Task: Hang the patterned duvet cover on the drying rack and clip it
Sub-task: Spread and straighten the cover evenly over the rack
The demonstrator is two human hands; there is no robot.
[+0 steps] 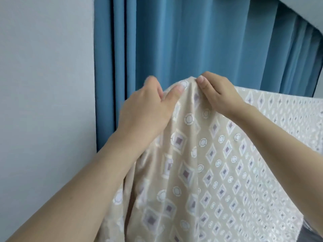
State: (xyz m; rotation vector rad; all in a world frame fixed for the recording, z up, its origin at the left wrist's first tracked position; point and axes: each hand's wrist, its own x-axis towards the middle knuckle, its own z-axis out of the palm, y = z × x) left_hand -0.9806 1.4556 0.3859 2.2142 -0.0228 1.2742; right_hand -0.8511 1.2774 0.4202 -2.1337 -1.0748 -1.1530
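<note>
The patterned duvet cover (218,163) is beige with white diamonds, purple centres and small rings. It hangs draped from a high straight line running off to the right, and the rack under it is hidden by the cloth. My left hand (148,109) pinches the cover's raised top edge between thumb and fingers, its fingertips blurred. My right hand (216,93) grips the same peak of cloth just to the right, thumb in front. The two hands nearly touch. No clip shows.
A blue pleated curtain (192,41) hangs close behind the cover. A pale grey wall (45,84) stands to the left. A dark strip (309,229) shows at the lower right, beside the cover's hem.
</note>
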